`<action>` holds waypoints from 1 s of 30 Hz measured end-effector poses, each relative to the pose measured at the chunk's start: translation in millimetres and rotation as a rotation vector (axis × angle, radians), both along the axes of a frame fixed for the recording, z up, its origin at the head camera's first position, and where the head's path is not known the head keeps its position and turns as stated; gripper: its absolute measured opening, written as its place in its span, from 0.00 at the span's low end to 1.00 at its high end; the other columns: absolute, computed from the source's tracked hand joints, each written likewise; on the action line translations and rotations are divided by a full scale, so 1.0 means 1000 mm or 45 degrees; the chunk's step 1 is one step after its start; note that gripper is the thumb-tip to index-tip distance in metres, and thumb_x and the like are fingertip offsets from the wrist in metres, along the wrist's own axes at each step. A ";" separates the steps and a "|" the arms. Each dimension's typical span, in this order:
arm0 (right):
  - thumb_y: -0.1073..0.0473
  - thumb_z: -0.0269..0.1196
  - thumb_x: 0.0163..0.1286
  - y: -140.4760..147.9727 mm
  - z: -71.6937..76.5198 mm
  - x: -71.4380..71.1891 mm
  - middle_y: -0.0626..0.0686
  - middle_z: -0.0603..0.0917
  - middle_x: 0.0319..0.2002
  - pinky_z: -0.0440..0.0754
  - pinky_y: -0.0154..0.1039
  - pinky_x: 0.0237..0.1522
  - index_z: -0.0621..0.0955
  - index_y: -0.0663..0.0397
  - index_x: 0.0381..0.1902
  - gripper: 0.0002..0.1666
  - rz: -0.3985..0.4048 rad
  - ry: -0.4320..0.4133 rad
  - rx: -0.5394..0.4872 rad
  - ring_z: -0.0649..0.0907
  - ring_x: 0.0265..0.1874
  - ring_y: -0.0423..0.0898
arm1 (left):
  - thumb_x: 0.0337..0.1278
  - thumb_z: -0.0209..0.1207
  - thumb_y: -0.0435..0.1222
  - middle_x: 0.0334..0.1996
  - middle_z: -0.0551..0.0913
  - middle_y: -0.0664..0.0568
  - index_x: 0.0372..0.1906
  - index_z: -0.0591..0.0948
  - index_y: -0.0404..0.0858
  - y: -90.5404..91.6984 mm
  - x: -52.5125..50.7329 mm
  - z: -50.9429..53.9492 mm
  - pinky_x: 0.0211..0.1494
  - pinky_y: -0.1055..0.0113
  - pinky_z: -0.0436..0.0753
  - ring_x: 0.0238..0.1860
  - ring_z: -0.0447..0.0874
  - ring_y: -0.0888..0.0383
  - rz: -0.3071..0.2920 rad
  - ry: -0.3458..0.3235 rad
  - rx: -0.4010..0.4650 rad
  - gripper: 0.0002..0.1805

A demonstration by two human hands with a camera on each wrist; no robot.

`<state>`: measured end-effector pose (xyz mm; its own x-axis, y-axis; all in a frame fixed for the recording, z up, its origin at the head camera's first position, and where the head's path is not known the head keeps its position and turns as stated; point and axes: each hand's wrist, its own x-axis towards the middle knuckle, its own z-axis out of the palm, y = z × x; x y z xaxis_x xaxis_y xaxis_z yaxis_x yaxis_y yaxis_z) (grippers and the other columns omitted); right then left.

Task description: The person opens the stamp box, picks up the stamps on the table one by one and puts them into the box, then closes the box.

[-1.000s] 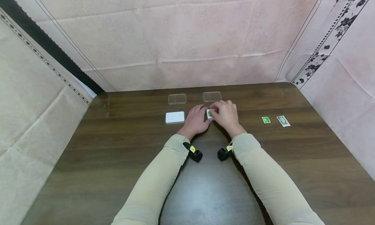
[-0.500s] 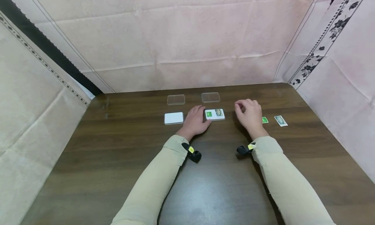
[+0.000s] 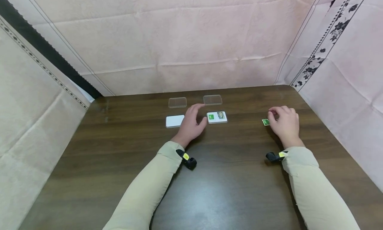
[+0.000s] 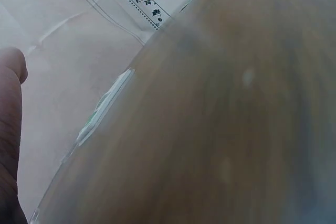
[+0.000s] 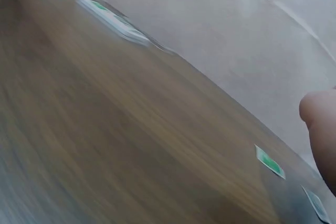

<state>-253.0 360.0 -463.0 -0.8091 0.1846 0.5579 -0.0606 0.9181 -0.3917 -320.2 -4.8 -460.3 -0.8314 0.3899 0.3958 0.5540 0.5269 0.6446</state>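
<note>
Two forearms in pale, full-length sleeves reach forward from the bottom edge of the head view, spread in a wide V with the hands well apart. The left forearm (image 3: pixel 142 190) slants inward to the left hand (image 3: pixel 190 124), palm down, its fingers extended forward and toward the right hand, the thumb held away from them. The right forearm (image 3: pixel 321 190) angles up to the right hand (image 3: pixel 285 126), whose fingers bend loosely toward the thumb, with a gap between. Each bare hand emerges from a cuff; a dark device sits on the inner side of each wrist, facing the other arm.
</note>
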 end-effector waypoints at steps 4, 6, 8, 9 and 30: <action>0.55 0.59 0.72 0.025 -0.002 0.012 0.66 0.81 0.47 0.64 0.65 0.53 0.84 0.60 0.45 0.14 -0.010 -0.059 -0.030 0.73 0.48 0.70 | 0.66 0.58 0.39 0.69 0.71 0.49 0.70 0.71 0.41 -0.018 0.001 -0.002 0.73 0.54 0.66 0.72 0.65 0.53 -0.022 0.069 0.014 0.28; 0.56 0.58 0.71 0.037 -0.004 0.017 0.67 0.81 0.47 0.64 0.64 0.53 0.84 0.60 0.45 0.15 0.001 -0.083 -0.044 0.72 0.48 0.70 | 0.65 0.58 0.39 0.68 0.73 0.48 0.69 0.72 0.40 -0.029 0.000 -0.002 0.73 0.53 0.67 0.71 0.66 0.52 -0.027 0.101 0.027 0.28; 0.56 0.58 0.72 0.049 -0.005 0.022 0.67 0.79 0.48 0.64 0.62 0.52 0.83 0.61 0.47 0.16 0.014 -0.128 -0.071 0.72 0.49 0.68 | 0.65 0.58 0.39 0.67 0.73 0.48 0.68 0.72 0.40 -0.041 -0.002 -0.002 0.72 0.52 0.68 0.70 0.66 0.52 -0.017 0.104 0.035 0.27; 0.56 0.58 0.72 0.055 -0.007 0.024 0.67 0.79 0.47 0.64 0.61 0.51 0.83 0.62 0.48 0.16 0.026 -0.147 -0.088 0.72 0.49 0.68 | 0.64 0.59 0.38 0.67 0.73 0.47 0.68 0.73 0.40 -0.048 -0.003 -0.002 0.71 0.51 0.68 0.70 0.67 0.51 -0.011 0.100 0.038 0.27; 0.52 0.63 0.69 0.083 -0.007 0.024 0.69 0.70 0.58 0.58 0.70 0.51 0.76 0.60 0.64 0.29 0.256 -0.473 -0.005 0.63 0.56 0.75 | 0.57 0.68 0.47 0.74 0.62 0.40 0.77 0.58 0.38 -0.162 -0.030 -0.008 0.72 0.41 0.61 0.75 0.50 0.40 0.097 -0.162 -0.280 0.47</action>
<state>-229.0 442.9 -470.2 -0.9753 0.0041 0.2210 -0.0924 0.9007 -0.4244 -349.8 -166.6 -468.4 -0.8994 0.3892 0.1989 0.4290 0.6993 0.5718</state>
